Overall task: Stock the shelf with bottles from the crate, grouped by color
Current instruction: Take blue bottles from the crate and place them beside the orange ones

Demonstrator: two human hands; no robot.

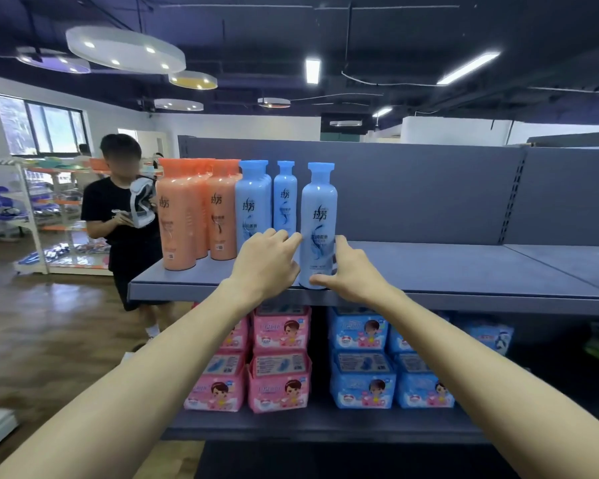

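On the grey shelf [429, 267]: orange bottles [184, 216] at left, blue bottles [256, 205] beside them. Front blue bottle [318, 219] upright near the edge; right hand [351, 271] grips its base, left hand [267, 261] touches its side, fingers loosely curled.

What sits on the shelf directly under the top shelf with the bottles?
Under the top shelf lie stacked pink packs on the left and blue packs on the right. The forearms and the shelf edge cover parts of them; anything behind the packs is hidden.
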